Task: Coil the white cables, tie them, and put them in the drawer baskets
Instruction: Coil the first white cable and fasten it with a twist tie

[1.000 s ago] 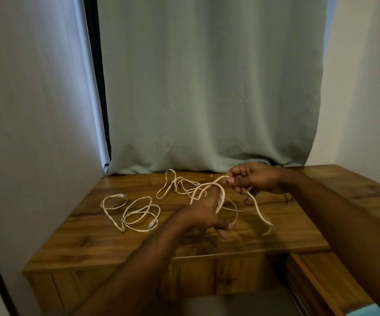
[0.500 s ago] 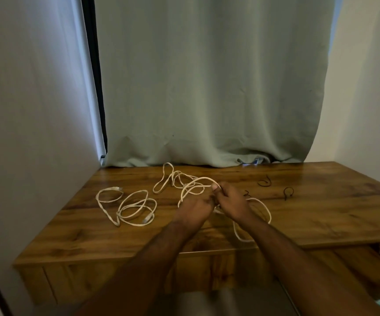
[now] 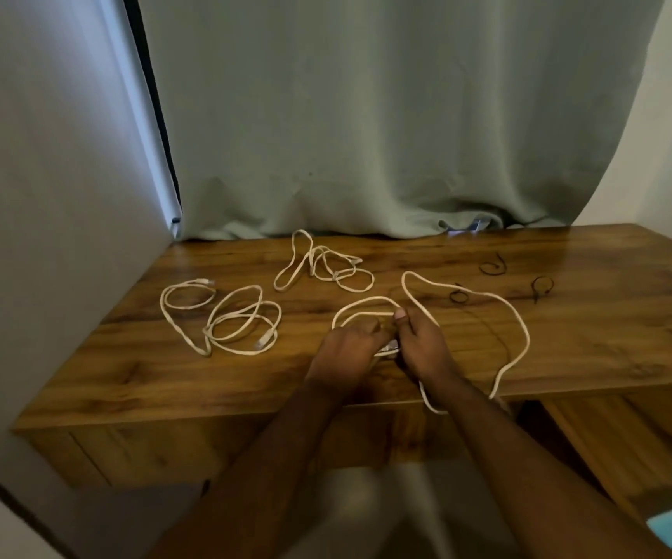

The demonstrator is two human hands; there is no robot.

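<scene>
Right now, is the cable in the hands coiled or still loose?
Mostly loose. The held cable has one small loop by the left hand and right hand; the rest sprawls over the desk.

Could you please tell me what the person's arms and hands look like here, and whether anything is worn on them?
Both forearms are bare right up to the frame's lower edge: no sleeves show. The left hand and right hand carry no gloves, and no watch, bracelet or rings are visible.

A brown wooden table holds three white cables. One cable lies in loose loops at the left, one sits near the back, and one curls in a big loop in the middle and hangs over the front edge. Three small black ties lie at the right, apart from each other.
</scene>
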